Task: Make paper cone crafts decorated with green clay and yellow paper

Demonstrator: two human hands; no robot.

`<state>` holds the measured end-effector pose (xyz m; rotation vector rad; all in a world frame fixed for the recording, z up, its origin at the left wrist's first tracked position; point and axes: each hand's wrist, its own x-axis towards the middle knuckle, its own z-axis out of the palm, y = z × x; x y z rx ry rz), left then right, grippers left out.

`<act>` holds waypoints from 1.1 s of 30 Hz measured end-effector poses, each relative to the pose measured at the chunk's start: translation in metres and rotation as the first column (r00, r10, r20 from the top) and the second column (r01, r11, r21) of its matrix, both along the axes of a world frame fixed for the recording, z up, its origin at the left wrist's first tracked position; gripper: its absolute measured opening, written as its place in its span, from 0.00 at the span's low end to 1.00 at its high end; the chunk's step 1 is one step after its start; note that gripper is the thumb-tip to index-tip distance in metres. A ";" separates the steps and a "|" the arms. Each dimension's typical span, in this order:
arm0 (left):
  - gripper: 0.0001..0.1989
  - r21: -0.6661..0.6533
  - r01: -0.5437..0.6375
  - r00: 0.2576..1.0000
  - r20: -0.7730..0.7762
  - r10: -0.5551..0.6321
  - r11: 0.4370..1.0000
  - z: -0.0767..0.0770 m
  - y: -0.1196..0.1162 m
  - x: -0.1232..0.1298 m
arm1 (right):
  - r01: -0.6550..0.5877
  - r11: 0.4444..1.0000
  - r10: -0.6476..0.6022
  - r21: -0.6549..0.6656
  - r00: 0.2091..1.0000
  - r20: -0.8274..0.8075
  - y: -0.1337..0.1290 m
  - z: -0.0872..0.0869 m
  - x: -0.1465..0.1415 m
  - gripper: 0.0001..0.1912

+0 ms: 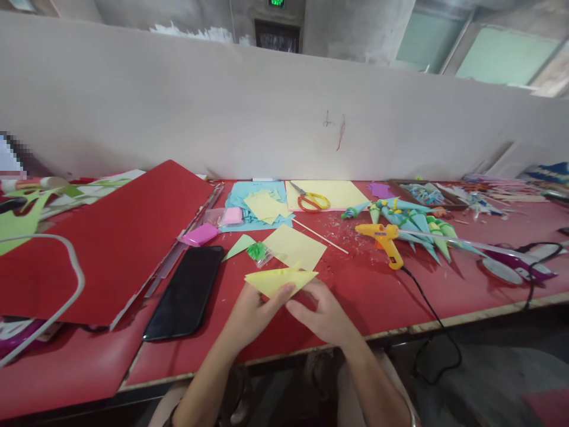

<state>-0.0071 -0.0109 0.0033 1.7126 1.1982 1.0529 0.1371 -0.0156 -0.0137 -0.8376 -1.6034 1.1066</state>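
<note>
A folded piece of yellow paper (270, 283), roughly triangular, is held up over the near edge of the table. My left hand (256, 313) pinches it, thumb in front and fingers behind. My right hand (328, 313) grips its right side; the fingertips are partly hidden behind the paper, and the thumb sits lower, close to my left thumb. Just beyond lies a flat yellow sheet (297, 246). A small bag with green material (256, 251) and a light green paper triangle (240, 246) lie to its left.
A yellow glue gun (386, 240) with its cord stands to the right, near several paper cones (415, 225). Scissors (311, 200) lie at the back, a white stick (320, 236) before them. On the left are a black phone (185, 293) and a big red board (111, 243).
</note>
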 end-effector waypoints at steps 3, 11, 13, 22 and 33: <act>0.12 -0.041 -0.040 0.997 0.063 0.043 0.998 0.002 -0.001 0.003 | 0.018 0.998 -0.028 -0.067 0.987 -0.157 0.001 -0.001 -0.006 0.09; 0.11 -0.078 -0.033 0.997 0.062 0.038 0.996 0.001 -0.003 0.010 | 0.277 0.935 -0.327 -0.220 0.914 -0.239 0.004 0.000 -0.010 0.07; 0.12 -0.096 -0.028 0.997 0.065 0.034 0.995 -0.001 -0.003 0.010 | 0.305 0.921 -0.362 -0.244 0.902 -0.236 0.004 0.000 -0.009 0.09; 0.16 -0.153 -0.033 0.995 0.084 0.046 0.988 -0.005 0.000 0.010 | 0.241 0.930 -0.320 -0.278 0.903 -0.288 0.006 -0.002 -0.010 0.08; 0.20 -0.123 -0.050 0.998 -0.029 0.047 0.991 0.000 0.002 0.006 | 0.174 0.947 -0.228 -0.271 0.957 -0.181 0.007 0.002 -0.008 0.08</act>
